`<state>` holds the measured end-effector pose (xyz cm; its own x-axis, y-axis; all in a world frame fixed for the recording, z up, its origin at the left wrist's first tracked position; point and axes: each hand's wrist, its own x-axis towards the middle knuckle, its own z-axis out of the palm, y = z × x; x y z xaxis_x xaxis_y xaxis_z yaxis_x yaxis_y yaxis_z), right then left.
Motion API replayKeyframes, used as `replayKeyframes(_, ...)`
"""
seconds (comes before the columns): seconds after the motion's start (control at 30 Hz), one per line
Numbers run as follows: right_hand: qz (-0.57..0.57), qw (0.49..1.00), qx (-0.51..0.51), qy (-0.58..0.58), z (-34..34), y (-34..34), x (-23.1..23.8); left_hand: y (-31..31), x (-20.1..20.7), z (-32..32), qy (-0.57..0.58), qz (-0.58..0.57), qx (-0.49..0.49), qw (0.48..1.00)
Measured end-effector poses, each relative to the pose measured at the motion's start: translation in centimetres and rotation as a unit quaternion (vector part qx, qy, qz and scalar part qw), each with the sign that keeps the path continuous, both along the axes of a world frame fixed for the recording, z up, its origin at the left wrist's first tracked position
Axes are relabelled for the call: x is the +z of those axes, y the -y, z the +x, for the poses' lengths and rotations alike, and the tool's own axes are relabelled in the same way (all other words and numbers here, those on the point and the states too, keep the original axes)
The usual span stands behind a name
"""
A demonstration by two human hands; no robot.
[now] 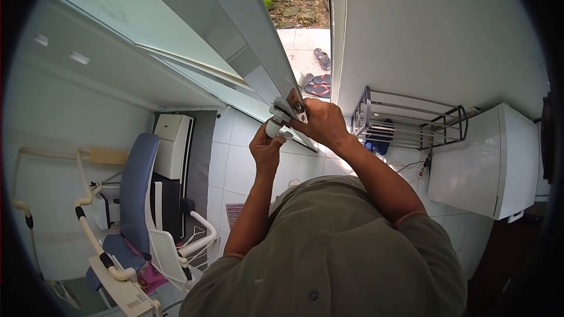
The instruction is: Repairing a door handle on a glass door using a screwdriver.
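Observation:
A light grey door (249, 41) stands ajar in front of me, with its edge facing me. On its inner face sits a pale grey door knob (274, 127), which seems to stick out from a metal base (280, 105). My left hand (265, 148) is closed round the knob from below, thumb and fingers on either side. My right hand (324, 122) grips the door edge beside the lock plate (295, 103). One digit reaches across toward the knob; the other fingers are partly hidden behind the door.
Several dark sandals (320, 82) lie outside past the doorway. To my right stand a metal rack (411, 120) and a white cabinet-like appliance (470, 164), with a power strip (424, 165) between them. A blue padded chair (138, 191) with cream tubing is at left.

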<state>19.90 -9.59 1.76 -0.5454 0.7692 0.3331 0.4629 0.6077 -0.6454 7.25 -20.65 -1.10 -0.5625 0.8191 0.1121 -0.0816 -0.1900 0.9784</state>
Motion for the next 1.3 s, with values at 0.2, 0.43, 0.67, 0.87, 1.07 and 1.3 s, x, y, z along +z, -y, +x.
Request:
replayKeyframes(0.2,-0.014,1.0,0.005,0.0,0.2,-0.2,-0.4,-1.4,0.4,0.0,-0.066,-0.004,-0.014,0.998)
replayKeyframes(0.43,0.004,1.0,0.016,0.002,0.0,-0.4,0.0,-1.9,-1.7,-1.5,-0.004,-0.016,-0.102,0.995)
replayKeyframes(0.67,0.03,1.0,0.009,0.004,-0.1,-0.4,-0.6,-1.9,1.5,-1.2,-0.08,-0.148,-0.12,0.978)
replayKeyframes(0.87,0.028,0.999,0.003,0.016,0.0,-0.2,-0.1,-2.0,1.7,-1.3,-0.131,-0.157,-0.102,0.974)
replayKeyframes(1.07,0.022,1.0,0.008,0.009,-0.1,0.0,0.3,-2.1,1.3,-0.6,-0.208,-0.114,-0.024,0.971)
replayKeyframes(1.3,0.023,0.999,0.002,0.03,0.0,0.1,0.1,-2.1,1.4,0.1,-0.312,-0.083,0.035,0.946)
